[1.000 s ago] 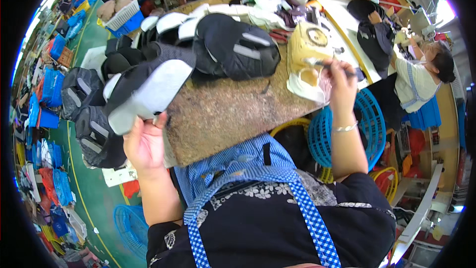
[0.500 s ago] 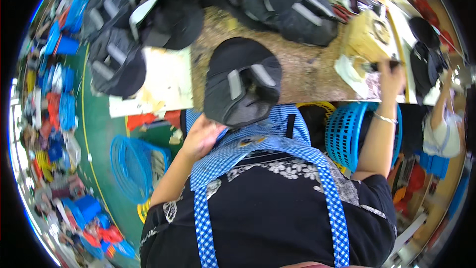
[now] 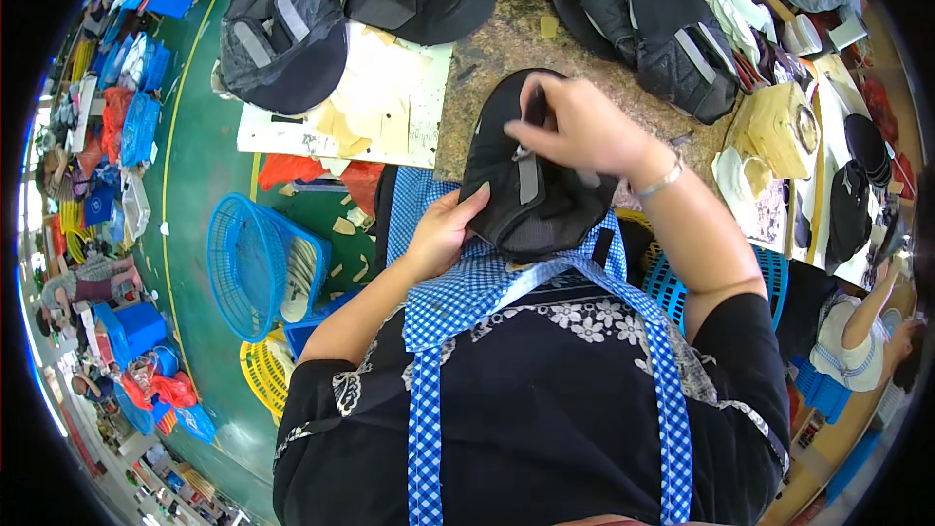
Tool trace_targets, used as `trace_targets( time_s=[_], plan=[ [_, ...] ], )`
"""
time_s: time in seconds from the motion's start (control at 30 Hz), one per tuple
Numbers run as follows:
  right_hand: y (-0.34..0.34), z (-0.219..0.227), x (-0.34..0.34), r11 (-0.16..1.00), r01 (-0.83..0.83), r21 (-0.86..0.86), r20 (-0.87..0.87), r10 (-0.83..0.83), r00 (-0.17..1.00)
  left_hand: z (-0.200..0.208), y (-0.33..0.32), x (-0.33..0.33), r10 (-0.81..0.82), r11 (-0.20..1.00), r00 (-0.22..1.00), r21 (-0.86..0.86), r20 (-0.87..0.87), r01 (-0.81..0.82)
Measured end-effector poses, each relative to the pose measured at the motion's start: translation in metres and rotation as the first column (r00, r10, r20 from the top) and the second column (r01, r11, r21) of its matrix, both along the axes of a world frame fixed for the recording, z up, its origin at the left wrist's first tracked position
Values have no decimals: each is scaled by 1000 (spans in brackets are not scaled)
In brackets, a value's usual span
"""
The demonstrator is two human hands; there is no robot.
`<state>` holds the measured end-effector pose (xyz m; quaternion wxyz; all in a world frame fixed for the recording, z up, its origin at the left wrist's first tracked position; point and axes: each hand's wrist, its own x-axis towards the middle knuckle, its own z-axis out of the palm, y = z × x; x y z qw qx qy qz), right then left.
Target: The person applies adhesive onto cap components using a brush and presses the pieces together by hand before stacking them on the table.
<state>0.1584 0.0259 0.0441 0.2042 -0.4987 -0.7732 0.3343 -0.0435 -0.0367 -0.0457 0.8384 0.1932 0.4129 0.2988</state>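
- Black cap (image 3: 531,200) at the bench edge, centre — left hand (image 3: 443,234) grips its lower rim, right hand (image 3: 575,127) pinches its top.
- Two blue baskets: one (image 3: 243,263) at nine o'clock, one (image 3: 755,278) at three.

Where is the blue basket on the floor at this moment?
In the head view, the blue basket lies on the green floor at the person's left, below the cream sheets and above a yellow basket.

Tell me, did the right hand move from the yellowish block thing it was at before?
Yes. The right hand came away from the yellowish block toward the person's left, and now rests on the black cap.
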Motion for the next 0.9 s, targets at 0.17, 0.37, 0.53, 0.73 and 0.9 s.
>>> trace_targets(
  time_s=[0.17,0.37,0.53,0.73,0.9],
  plan=[
    [17,16,10,907,363,212,-299,-293,908,15,3,-1,-24,948,971,302,-237,98],
    [-23,32,56,892,290,346,141,-355,924,36,17,-16,542,308,282,499,-792,810],
    [-40,31,43,867,169,468,188,-285,940,31,41,-1,602,-131,593,666,-534,734],
    [-24,30,58,882,466,-76,-585,-418,695,14,41,-5,548,-119,584,636,-598,763],
    [-40,-6,46,884,456,-103,-163,-467,869,18,45,-2,510,-36,680,776,-527,629]
  ],
)
